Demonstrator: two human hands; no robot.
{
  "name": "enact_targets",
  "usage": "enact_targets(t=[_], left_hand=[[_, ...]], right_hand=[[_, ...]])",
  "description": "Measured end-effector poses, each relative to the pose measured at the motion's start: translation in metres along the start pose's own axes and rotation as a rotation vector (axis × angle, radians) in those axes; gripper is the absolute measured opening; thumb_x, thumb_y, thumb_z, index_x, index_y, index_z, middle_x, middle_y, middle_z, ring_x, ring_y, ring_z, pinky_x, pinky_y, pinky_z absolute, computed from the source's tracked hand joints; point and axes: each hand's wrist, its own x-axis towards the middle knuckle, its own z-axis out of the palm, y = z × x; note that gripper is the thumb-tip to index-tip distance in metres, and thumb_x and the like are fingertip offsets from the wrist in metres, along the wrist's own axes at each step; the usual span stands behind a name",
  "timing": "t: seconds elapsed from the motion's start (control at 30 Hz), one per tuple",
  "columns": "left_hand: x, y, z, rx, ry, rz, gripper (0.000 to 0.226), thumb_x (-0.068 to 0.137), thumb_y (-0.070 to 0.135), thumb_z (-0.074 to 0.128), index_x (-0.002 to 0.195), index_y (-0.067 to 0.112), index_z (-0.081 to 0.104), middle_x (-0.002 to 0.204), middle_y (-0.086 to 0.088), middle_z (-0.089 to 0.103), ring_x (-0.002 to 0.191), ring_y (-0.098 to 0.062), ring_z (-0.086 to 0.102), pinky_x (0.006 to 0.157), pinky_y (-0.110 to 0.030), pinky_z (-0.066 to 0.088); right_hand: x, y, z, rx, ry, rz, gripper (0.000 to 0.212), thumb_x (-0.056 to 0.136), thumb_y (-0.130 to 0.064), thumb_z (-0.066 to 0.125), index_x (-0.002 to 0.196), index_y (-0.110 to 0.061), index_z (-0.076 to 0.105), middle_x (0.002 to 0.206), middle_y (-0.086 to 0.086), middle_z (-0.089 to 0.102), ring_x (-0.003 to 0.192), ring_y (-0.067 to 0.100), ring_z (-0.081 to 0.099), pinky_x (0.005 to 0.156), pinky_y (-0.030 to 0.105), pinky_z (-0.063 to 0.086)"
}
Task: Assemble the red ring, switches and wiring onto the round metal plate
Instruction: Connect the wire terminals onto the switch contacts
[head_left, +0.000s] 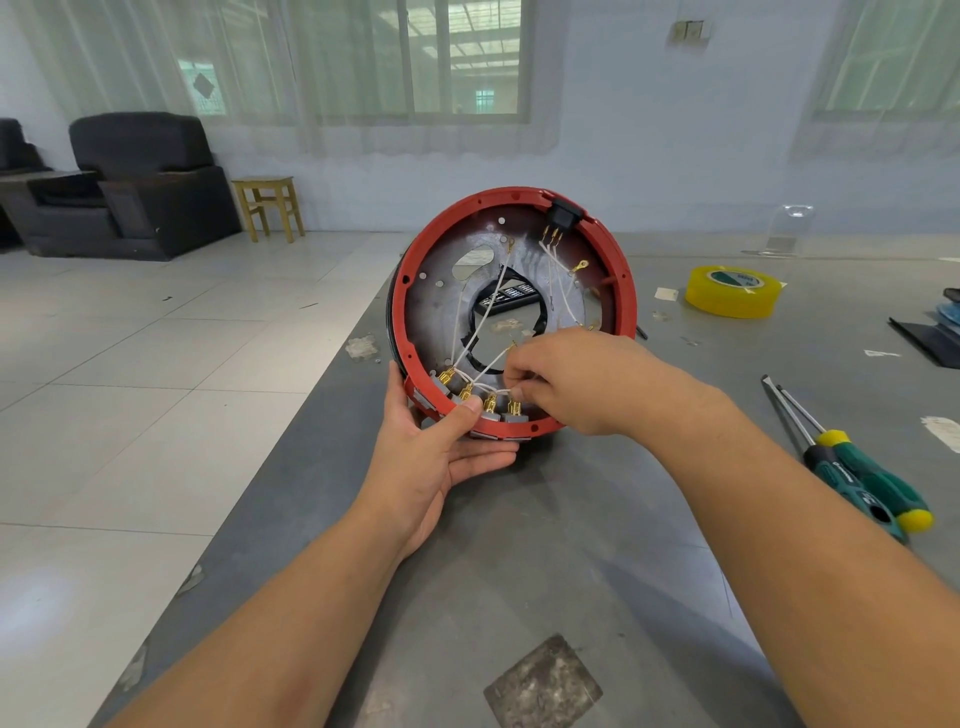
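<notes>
Centrally, the grey table (545, 545) carries the work, with white floor tiles (156, 364) to its left and a dark armchair (140, 182) beyond. Tilted up on its lower edge on the table stands the round metal plate (441, 312), its red ring (400, 322) fitted round the rim. The left hand (441, 447) cradles the ring's lower edge from below, thumb pressed on the rim and fingers curled under it. The right hand (566, 379) reaches inside, its fingers pinching a white wire (480, 325) just above the row of grey switches (488, 410) with brass terminals. A black rocker switch (563, 213) sits at the top. Well apart to the right lie yellow tape (732, 291) and two green-handled screwdrivers (852, 467).
</notes>
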Motion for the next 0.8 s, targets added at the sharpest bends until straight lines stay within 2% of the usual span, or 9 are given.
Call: enact_targets(t=[0.2,0.33,0.43,0.53,0.6,0.73,0.8], left_hand=[[-0.001,0.000,0.001,-0.022,0.012,0.008,0.062,0.098,0.007,0.071,0.141,0.044,0.047,0.112,-0.027,0.075,0.092,-0.053,0.075,0.071,-0.049,0.065],[-0.002,0.000,0.002,-0.015,0.010,0.011,0.066,0.098,0.008,0.071,0.143,0.048,0.044,0.113,-0.026,0.075,0.091,-0.053,0.075,0.070,-0.049,0.066],[-0.001,0.001,0.002,-0.024,0.013,0.011,0.066,0.097,0.008,0.072,0.142,0.048,0.045,0.112,-0.024,0.076,0.091,-0.053,0.075,0.070,-0.048,0.065],[-0.001,0.002,0.002,-0.051,0.016,0.013,0.055,0.098,0.008,0.072,0.133,0.046,0.052,0.115,-0.023,0.076,0.093,-0.053,0.075,0.071,-0.048,0.065],[-0.001,0.003,0.002,-0.072,0.019,0.007,0.048,0.098,0.008,0.070,0.128,0.042,0.055,0.115,-0.025,0.075,0.094,-0.053,0.074,0.073,-0.048,0.065],[0.001,0.003,0.001,-0.089,0.024,-0.004,0.044,0.099,0.007,0.070,0.126,0.039,0.054,0.112,-0.026,0.076,0.094,-0.053,0.075,0.073,-0.047,0.065],[0.001,0.002,0.001,-0.087,0.024,-0.002,0.045,0.099,0.007,0.070,0.128,0.038,0.054,0.111,-0.026,0.076,0.094,-0.053,0.075,0.073,-0.048,0.065]], right_hand=[[0.001,-0.004,0.003,-0.078,0.062,0.002,0.014,0.103,-0.031,0.048,0.090,-0.034,0.052,0.096,-0.008,0.060,0.095,0.020,0.055,0.067,0.034,0.040],[0.001,-0.005,0.003,-0.111,0.064,0.008,0.016,0.103,-0.030,0.048,0.088,-0.036,0.048,0.097,-0.007,0.058,0.098,0.020,0.052,0.068,0.035,0.041],[0.002,-0.005,0.005,-0.120,0.089,0.008,0.014,0.103,-0.028,0.048,0.090,-0.034,0.051,0.098,-0.006,0.059,0.099,0.021,0.053,0.069,0.036,0.044],[0.001,-0.005,0.012,-0.152,0.215,-0.022,0.012,0.103,-0.027,0.048,0.101,-0.032,0.059,0.102,-0.008,0.063,0.103,0.021,0.053,0.074,0.037,0.048],[-0.002,-0.005,0.022,-0.177,0.344,-0.051,0.016,0.104,-0.032,0.048,0.108,-0.030,0.063,0.108,-0.009,0.066,0.108,0.020,0.053,0.078,0.034,0.043],[-0.011,-0.002,0.037,-0.202,0.607,-0.046,0.013,0.097,-0.032,0.062,0.099,-0.028,0.074,0.102,-0.011,0.071,0.115,0.024,0.056,0.088,0.037,0.044],[-0.011,0.001,0.039,-0.184,0.661,-0.056,0.012,0.095,-0.032,0.065,0.097,-0.031,0.076,0.099,-0.013,0.072,0.115,0.025,0.056,0.091,0.040,0.044]])
